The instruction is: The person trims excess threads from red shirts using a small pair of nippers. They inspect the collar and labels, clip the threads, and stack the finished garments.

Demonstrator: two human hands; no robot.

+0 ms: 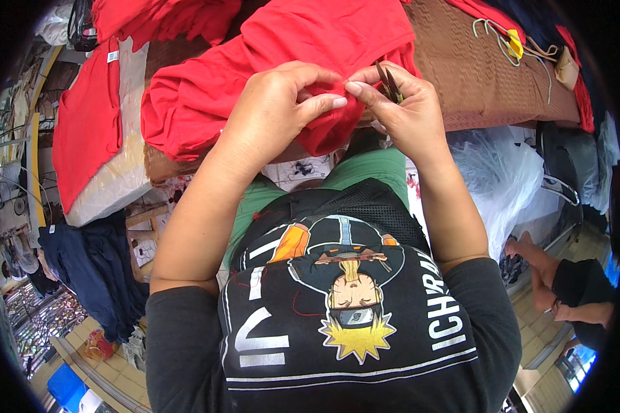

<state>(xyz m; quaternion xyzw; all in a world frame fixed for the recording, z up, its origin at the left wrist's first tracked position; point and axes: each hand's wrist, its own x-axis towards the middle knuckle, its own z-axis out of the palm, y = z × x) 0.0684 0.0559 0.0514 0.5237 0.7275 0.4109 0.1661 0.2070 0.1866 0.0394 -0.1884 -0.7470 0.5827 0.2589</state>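
A red cloth garment (303, 34) lies bunched over the near edge of the brown-covered table (461, 82). My left hand (275, 96) is closed on it, thumb and forefinger pinching a fold near the middle. Close beside it, my right hand (413, 110) pinches the same fold between thumb and forefinger. Small dark thread snips (390, 84) are also held in that right hand, their blades pointing up and away from me. Whatever lies exactly between the fingertips is too small to make out.
Another red garment (89, 117) drapes over a plastic-wrapped block at left, with more red cloth (165, 20) behind. Dark blue clothes (103, 268) hang below. Cords with a yellow piece (514, 45) lie far right, above a clear plastic bag (496, 172). Another person (565, 296) sits at right.
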